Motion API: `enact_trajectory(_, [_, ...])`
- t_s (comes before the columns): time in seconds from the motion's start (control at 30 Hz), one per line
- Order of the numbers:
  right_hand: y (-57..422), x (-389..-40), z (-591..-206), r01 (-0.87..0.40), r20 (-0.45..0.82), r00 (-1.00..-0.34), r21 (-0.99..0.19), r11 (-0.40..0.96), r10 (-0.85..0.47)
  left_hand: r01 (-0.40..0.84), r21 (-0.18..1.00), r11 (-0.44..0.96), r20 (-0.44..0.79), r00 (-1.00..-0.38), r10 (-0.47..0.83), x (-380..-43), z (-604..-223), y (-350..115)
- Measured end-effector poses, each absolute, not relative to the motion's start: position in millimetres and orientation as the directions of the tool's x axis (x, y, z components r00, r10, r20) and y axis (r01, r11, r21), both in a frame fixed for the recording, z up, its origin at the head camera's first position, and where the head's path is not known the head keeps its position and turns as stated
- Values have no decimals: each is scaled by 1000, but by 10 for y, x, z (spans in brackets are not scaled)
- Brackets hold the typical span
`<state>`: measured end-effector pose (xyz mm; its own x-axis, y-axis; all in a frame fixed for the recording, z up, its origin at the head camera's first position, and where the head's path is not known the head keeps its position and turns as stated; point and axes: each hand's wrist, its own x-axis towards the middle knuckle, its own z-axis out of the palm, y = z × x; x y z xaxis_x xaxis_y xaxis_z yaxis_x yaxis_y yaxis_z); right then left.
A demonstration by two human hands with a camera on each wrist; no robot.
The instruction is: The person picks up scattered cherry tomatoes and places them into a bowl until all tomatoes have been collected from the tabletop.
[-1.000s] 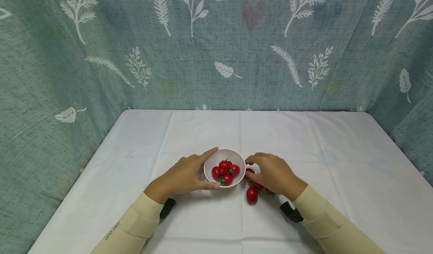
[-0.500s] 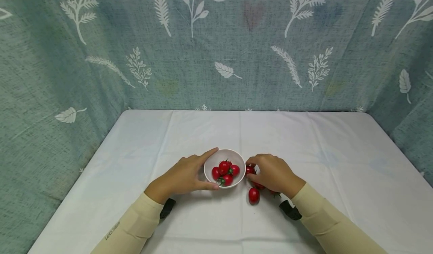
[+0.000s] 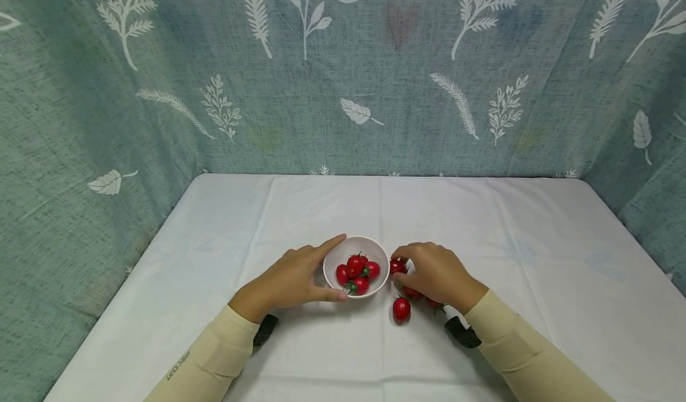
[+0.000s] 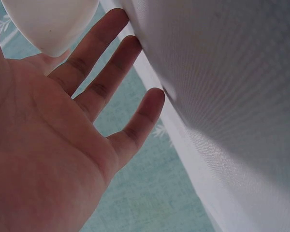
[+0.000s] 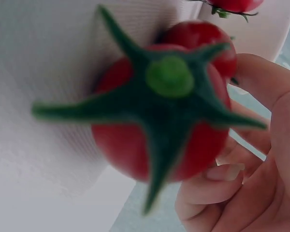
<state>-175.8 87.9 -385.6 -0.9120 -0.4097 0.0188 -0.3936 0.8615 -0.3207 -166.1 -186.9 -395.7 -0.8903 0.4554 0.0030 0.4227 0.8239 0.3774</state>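
A white bowl (image 3: 328, 271) with several cherry tomatoes (image 3: 355, 265) in it stands mid-table in the head view. My left hand (image 3: 289, 277) holds it from the left, forefinger and thumb spread along opposite sides of the rim. In the left wrist view, three other fingers (image 4: 135, 125) reach out low, tips at the tablecloth, under the bowl (image 4: 53, 24). Just right of the bowl, my right hand (image 3: 436, 274) pinches a cherry tomato (image 3: 398, 267) between thumb and forefinger. Another cherry tomato (image 5: 125, 154) with a green star-shaped calyx looms close in the right wrist view.
A loose cherry tomato (image 3: 401, 310) lies in front of the right hand. Two more, a middle tomato (image 3: 412, 293) and one farther right (image 3: 433, 302), show partly under that hand. White cloth (image 3: 300, 354) covers the table; a green leaf-patterned curtain (image 3: 343, 140) hangs behind it.
The right hand has shifted slightly, and the tomato at its fingertips now shows more. The loose tomatoes beneath it have nudged a little to the right. Left hand and bowl stay put.
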Motion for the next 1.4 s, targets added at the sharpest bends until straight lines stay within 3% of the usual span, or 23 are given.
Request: enact_trajectory(1.4, [881, -1686, -3661, -519, 272, -851, -297, 801, -450, 414, 379, 828, 1, -894, 447, -1654, -3925, -1860])
